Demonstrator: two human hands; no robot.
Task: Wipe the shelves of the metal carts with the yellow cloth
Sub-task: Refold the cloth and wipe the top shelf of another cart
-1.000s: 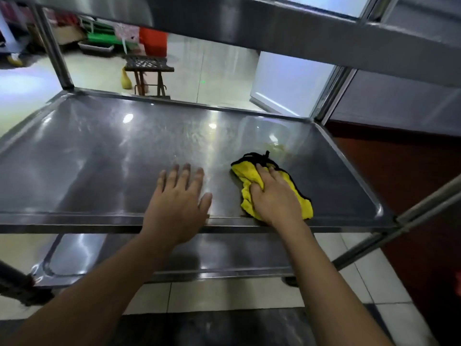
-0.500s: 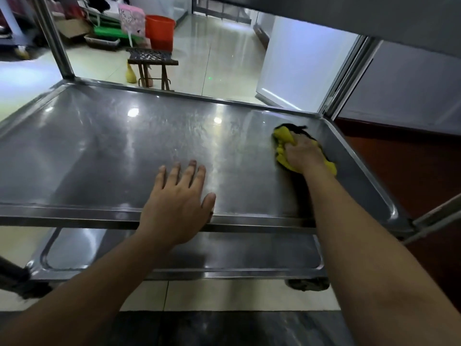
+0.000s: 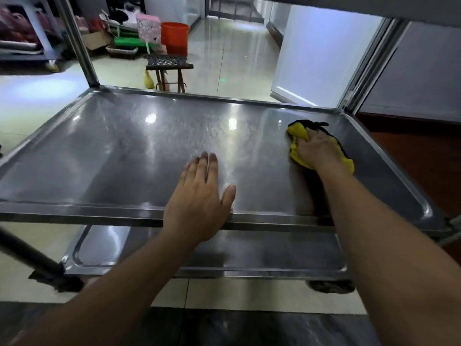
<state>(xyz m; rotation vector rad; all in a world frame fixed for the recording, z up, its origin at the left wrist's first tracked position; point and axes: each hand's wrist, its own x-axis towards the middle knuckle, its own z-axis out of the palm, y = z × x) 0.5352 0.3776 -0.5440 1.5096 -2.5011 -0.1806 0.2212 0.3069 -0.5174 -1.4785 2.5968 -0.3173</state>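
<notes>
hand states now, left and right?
Left hand: open, flat on the cart's middle shelf.
Right hand: gripping the yellow cloth on the shelf.

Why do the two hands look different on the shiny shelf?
The left hand lies flat with straight fingers and holds nothing; the right hand presses down on the yellow cloth. The left sits at the near edge; the right reaches toward the far right corner. Both rest on the middle shelf.

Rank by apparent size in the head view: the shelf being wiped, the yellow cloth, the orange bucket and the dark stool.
1. Middle shelf, by far the largest.
2. Dark stool and orange bucket: they look alike, so no ranking; both stand far off on the floor.
3. Yellow cloth: unsure, since the right hand covers most of it.
</notes>
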